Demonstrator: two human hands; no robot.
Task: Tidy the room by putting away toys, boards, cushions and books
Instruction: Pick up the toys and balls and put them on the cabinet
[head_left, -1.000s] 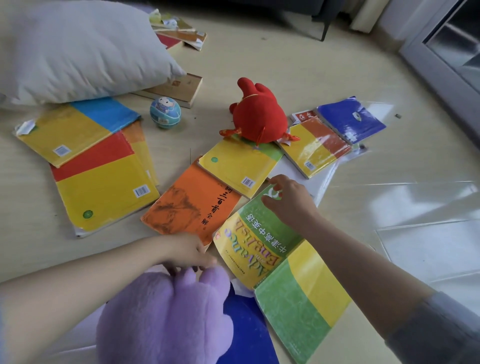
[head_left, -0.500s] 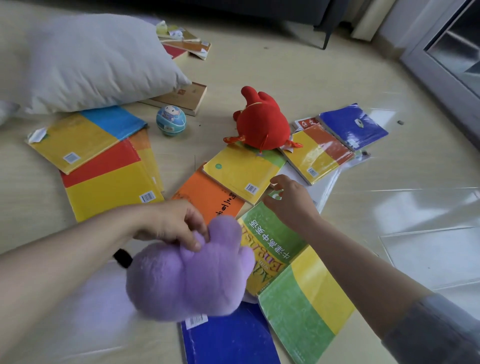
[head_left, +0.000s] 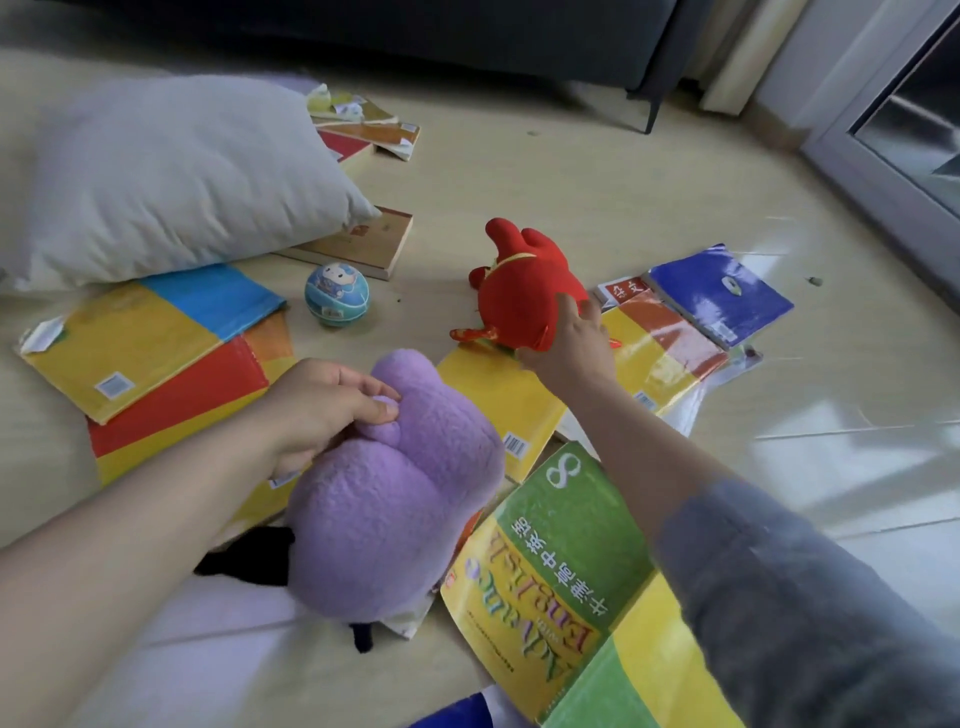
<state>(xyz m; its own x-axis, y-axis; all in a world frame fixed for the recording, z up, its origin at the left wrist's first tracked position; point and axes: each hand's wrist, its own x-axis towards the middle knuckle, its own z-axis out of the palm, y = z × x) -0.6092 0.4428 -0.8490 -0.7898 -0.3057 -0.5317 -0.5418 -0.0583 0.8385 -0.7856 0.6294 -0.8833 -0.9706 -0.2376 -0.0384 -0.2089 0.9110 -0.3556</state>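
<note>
Left grip (head_left: 332, 410) pinching an ear of purple plush (head_left: 384, 519). Right grip (head_left: 571, 348) wrapped, fingers and thumb, on near side of red plush (head_left: 519, 296). Purple plush: near-left of red plush, over books. Green English book (head_left: 561, 545): nearer than red plush. Ball (head_left: 336, 294) left of it, pillow (head_left: 171, 176) further left

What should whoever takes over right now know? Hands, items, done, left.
Left hand: grips the purple plush toy near its top.
Right hand: grasps the red plush toy, which sits on a yellow book.
On the floor: white cushion, small ball, green English book, blue book and more scattered books.
Done: nothing visibly put away.
Left: stow both toys, the ball, the cushion and all the books.
</note>
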